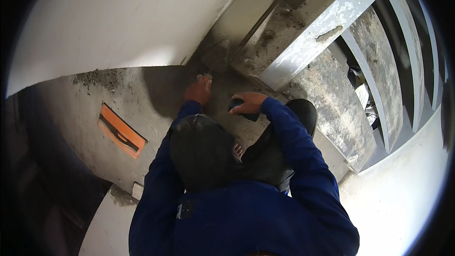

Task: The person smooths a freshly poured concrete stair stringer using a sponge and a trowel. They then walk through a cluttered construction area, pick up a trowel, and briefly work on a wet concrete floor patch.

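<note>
My left hand point(199, 90) reaches down to the grey concrete floor point(156, 85), close to the corner where the white wall ends. Its fingers are curled together; whatever may be in them is too small or shaded to make out. To its right, my right hand point(249, 102) grips a dark, flat-edged thing point(246, 115) just above the floor; its exact kind does not show. On the floor at the left lies an orange rectangular plastering float point(135, 137) with a dark handle, apart from both hands.
A white wall point(128, 19) rises at the far left. Grey metal railing bars point(327, 31) and stained steps point(332, 99) stand at the right. Crumbs of mortar point(102, 79) lie along the wall's foot. My dark-clad knee point(199, 147) is between my arms. The floor drops to a dark area point(47, 147) at the left.
</note>
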Action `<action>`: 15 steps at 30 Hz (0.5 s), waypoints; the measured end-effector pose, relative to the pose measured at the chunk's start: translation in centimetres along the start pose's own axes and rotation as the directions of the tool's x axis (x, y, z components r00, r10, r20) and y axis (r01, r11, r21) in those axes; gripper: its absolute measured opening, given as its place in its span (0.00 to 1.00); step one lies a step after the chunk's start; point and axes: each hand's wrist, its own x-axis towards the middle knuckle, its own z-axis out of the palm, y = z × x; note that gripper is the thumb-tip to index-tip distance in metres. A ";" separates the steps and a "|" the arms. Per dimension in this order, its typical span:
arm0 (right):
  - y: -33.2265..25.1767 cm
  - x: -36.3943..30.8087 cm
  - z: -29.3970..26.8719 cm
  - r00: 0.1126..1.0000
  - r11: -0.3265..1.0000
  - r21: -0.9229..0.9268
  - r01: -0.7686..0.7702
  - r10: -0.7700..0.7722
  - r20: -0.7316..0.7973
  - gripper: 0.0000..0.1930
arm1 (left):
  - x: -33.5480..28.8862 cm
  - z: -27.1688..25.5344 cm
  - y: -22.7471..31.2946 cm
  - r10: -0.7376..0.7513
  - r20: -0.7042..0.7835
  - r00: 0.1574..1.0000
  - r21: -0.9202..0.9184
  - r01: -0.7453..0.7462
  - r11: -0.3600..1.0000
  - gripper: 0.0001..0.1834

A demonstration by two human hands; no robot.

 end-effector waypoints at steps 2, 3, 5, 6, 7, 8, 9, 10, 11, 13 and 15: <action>-0.1 -0.4 0.0 0.999 0.999 0.028 -0.026 0.025 0.033 0.38 | -0.7 0.6 -2.4 0.169 -0.156 0.973 -0.093 -0.185 0.978 0.25; -0.1 -0.5 0.0 0.999 0.999 0.021 -0.038 0.038 0.033 0.38 | -1.4 1.0 -3.6 0.084 -0.178 0.980 -0.063 -0.097 0.993 0.25; -0.2 -0.5 -0.1 0.999 0.999 0.017 -0.029 0.029 0.030 0.38 | -3.2 1.8 -5.3 -0.109 -0.224 0.968 -0.028 0.105 0.994 0.25; -0.2 -0.4 0.0 1.000 1.000 0.007 -0.001 0.001 0.013 0.38 | -3.8 2.1 -5.5 -0.053 -0.283 0.958 -0.137 0.015 0.991 0.25; -0.2 -0.3 0.1 1.000 1.000 -0.005 0.022 -0.022 -0.009 0.38 | -4.1 2.2 -5.3 -0.068 -0.293 0.954 -0.236 -0.003 0.972 0.25; -0.2 -0.2 0.2 1.000 0.999 -0.029 0.017 -0.018 -0.017 0.38 | -4.2 2.1 -4.7 -0.121 -0.203 0.972 -0.245 0.069 0.967 0.25; -0.1 0.0 0.4 0.999 0.999 -0.023 0.033 -0.034 -0.020 0.39 | -4.0 1.9 -3.9 -0.035 -0.217 0.976 -0.209 -0.012 0.978 0.24; -0.1 0.1 0.5 1.000 0.999 -0.034 0.024 -0.024 -0.010 0.39 | -3.6 1.4 -3.0 0.002 -0.130 0.991 -0.086 -0.013 0.996 0.24; 0.0 0.1 0.6 1.000 0.999 -0.050 0.011 -0.011 0.000 0.39 | -3.0 0.8 -2.1 0.087 -0.098 0.991 0.022 -0.085 0.996 0.24; 0.1 0.0 0.6 1.000 0.999 -0.044 -0.005 0.005 0.016 0.38 | -2.2 -0.6 -1.1 -0.029 0.034 0.999 0.095 0.025 0.995 0.24; 0.1 -0.3 0.5 0.999 0.999 -0.041 -0.017 0.018 0.031 0.39 | -2.3 -1.8 -1.1 -0.056 0.030 0.998 0.094 0.053 0.994 0.24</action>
